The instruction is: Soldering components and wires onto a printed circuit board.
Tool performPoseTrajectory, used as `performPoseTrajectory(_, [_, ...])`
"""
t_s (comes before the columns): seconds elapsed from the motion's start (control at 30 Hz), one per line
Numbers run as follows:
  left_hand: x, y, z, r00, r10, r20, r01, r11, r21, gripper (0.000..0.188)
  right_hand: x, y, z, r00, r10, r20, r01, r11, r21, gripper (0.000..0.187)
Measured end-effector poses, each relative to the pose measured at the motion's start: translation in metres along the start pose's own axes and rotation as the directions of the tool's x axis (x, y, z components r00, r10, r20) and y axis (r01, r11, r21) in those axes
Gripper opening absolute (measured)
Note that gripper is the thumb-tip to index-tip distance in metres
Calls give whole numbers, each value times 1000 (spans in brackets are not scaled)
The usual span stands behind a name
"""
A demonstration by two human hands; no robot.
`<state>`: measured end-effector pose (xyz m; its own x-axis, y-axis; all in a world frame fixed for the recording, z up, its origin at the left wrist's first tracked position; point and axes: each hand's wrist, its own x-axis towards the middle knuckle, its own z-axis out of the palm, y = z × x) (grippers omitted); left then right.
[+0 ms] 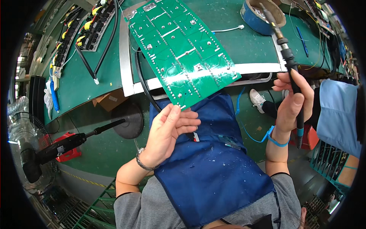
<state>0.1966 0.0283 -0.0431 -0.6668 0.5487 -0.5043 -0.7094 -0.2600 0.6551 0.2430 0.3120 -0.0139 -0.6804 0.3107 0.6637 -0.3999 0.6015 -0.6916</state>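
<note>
We hold a large green circuit board (182, 49), a flat glossy rectangle with silver solder tracks and dots, tilted up over the green work table (244, 45) and its pale metal frame (126, 53). Our left hand (167, 131) props it from below: the fingers (187, 122) lie nearly straight and loosely spread, with the board's near corner resting on the fingertips and thumb rather than being pinched. Our right hand (291, 103) is curled closed around the black handle of a soldering iron (286, 53), whose slim metal tip points away toward a round blue tin (259, 17), well right of the board. A smooth blue apron (213, 160) covers our lap.
</note>
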Motion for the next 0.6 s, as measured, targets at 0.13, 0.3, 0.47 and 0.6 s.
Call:
performPoseTrajectory(0.13, [3,-10,-8,984,171,-44,-156,959,238,24,18,8,12,989,-41,145,40,999,15,52])
performPoseTrajectory(0.3, [5,3,17,920,360,-152,-334,927,172,30,31,21,21,989,-27,148,13,995,95,42])
performPoseTrajectory(0.47, [4,13,17,918,375,-130,-344,915,212,29,44,29,28,984,-32,175,18,996,84,46])
performPoseTrajectory(0.6, [1,27,22,925,360,-118,-333,921,199,27,50,33,30,988,-31,150,12,992,128,41])
